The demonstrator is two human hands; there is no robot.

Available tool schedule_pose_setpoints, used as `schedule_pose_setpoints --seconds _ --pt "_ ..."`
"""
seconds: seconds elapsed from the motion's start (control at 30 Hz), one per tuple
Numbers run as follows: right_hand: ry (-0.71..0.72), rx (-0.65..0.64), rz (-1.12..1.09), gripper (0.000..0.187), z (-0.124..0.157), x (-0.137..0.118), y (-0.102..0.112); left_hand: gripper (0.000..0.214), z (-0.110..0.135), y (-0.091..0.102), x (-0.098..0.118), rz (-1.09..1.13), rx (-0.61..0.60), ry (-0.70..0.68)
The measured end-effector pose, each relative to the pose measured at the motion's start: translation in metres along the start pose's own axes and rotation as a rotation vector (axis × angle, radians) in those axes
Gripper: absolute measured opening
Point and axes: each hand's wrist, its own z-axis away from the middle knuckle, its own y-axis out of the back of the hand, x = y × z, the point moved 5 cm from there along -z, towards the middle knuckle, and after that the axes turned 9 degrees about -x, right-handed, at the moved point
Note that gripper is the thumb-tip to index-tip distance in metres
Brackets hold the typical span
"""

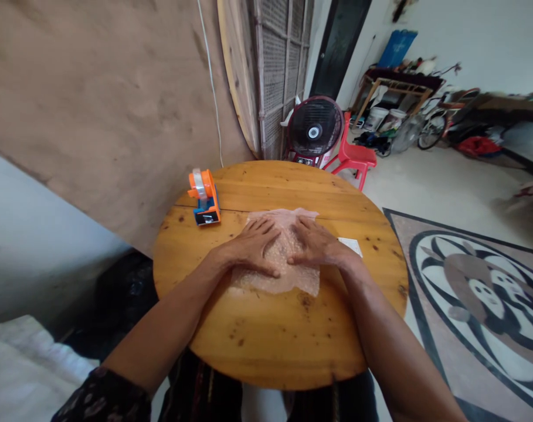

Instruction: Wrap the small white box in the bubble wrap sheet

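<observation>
A sheet of pinkish, translucent bubble wrap [284,275] lies flat on the round wooden table [275,346]. My left hand [254,245] rests on its left part, fingers spread and thumb stretched toward the middle. On the right part of the sheet lies my right hand [313,241], also with spread fingers, its thumb pointing inward. Neither hand grips anything. Just beside my right wrist is a small white card or paper [351,246], partly covered by the wrist. An orange and blue tape dispenser [207,199] with a roll of clear tape stands at the table's back left.
Behind the table stand a dark red fan [314,130] and a red plastic chair [354,153]. A brown board [116,105] leans close on the left. Black bags [121,287] lie on the floor at left; a patterned floor design [481,293] is at right.
</observation>
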Motion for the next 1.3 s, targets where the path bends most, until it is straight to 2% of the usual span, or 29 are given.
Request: schedule_pose_setpoints --seconds 0.1,0.2,0.27,0.33,0.4,0.53,0.73,0.83,1.0,1.3 --pt "-0.005 0.023 -0.005 0.098 0.001 0.000 0.000 0.107 0.001 0.003 0.001 0.004 0.026 0.007" --pt "0.008 0.029 0.014 0.097 0.001 0.002 -0.001 0.080 0.003 0.013 0.004 0.014 0.153 0.039" --pt "0.014 0.044 0.019 0.096 -0.001 0.003 -0.001 0.064 0.003 0.020 0.011 -0.008 0.244 -0.002" --pt "0.025 0.055 0.019 0.094 -0.001 0.002 0.001 0.059 0.003 0.023 0.018 -0.030 0.290 -0.077" --pt "0.021 0.046 0.025 0.092 -0.001 0.001 0.002 0.064 0.002 0.022 0.021 -0.034 0.287 -0.116" --pt "-0.020 0.016 0.055 0.088 -0.001 0.000 0.002 0.079 -0.001 0.011 0.017 -0.009 0.181 -0.077" --pt "-0.039 0.165 0.032 0.067 -0.006 -0.001 0.008 0.085 -0.001 0.008 0.013 0.001 0.164 -0.075" --pt "-0.063 0.146 0.047 0.067 -0.006 -0.001 0.007 0.085 -0.001 0.008 0.013 0.004 0.146 -0.070" --pt "-0.134 0.150 0.071 0.049 -0.002 -0.003 0.009 0.084 -0.001 0.007 0.013 -0.005 0.134 -0.035" --pt "-0.223 0.160 0.122 0.044 0.001 -0.013 0.011 0.082 -0.003 0.008 0.013 -0.042 0.152 -0.033"
